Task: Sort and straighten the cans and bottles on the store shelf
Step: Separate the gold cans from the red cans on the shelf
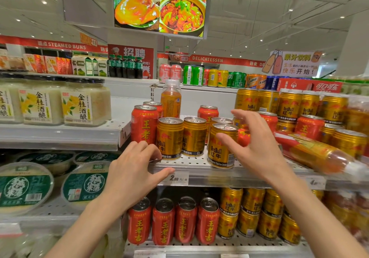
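Note:
On the white perforated shelf (pixel 191 162) stand mixed red cans and gold cans. My left hand (pixel 131 169) rests on the shelf's front edge, fingers curled at the foot of a tall red can (pixel 144 122), thumb on the price rail. My right hand (pixel 257 143) hovers with spread fingers just right of a gold can (pixel 222 145) near the front edge; no grip shows. Two more gold cans (pixel 170 137) stand between the hands. An orange bottle (pixel 171 99) stands upright behind them. Another orange bottle (pixel 319 153) lies on its side at the right.
Stacked gold cans (pixel 289 105) fill the right of the shelf. Glass jars (pixel 77 101) stand on the left shelf, round tubs (pixel 26 187) below them. The lower shelf holds a row of red cans (pixel 175 221) and gold cans (pixel 257 211). A price tag (pixel 176 178) hangs on the rail.

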`<state>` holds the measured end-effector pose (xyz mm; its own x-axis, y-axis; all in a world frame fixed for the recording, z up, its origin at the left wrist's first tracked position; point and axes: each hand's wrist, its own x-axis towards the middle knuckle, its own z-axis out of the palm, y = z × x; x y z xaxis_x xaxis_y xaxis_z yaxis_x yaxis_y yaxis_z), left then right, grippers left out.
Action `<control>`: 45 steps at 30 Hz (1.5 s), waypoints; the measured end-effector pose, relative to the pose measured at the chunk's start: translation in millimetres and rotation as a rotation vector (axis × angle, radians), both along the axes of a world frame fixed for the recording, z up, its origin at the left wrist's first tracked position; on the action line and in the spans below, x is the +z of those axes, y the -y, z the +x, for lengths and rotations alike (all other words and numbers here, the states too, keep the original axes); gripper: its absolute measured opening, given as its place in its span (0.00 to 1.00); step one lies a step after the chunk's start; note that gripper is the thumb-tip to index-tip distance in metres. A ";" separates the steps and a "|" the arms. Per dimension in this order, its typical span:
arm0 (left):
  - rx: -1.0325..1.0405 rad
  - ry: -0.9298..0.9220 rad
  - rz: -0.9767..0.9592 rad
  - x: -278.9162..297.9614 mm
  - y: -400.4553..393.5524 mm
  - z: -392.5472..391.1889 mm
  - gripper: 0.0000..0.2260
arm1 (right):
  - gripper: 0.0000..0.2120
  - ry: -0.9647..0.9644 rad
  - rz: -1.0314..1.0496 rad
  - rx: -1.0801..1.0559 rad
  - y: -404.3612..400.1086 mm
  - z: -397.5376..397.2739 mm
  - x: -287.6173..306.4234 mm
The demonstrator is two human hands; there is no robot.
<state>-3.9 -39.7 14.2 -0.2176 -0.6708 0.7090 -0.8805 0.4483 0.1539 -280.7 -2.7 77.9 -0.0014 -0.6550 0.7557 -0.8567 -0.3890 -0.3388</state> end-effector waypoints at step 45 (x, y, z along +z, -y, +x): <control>-0.396 -0.829 0.136 -76.2 -65.9 -53.1 0.09 | 0.16 0.525 0.252 -0.080 -91.3 -22.0 -138.0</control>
<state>-57.0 26.2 -62.1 0.0932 -0.7445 0.6611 -0.2521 0.6246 0.7391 -302.7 88.5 -60.1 -0.3907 -0.7966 0.4613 -0.5726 -0.1820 -0.7994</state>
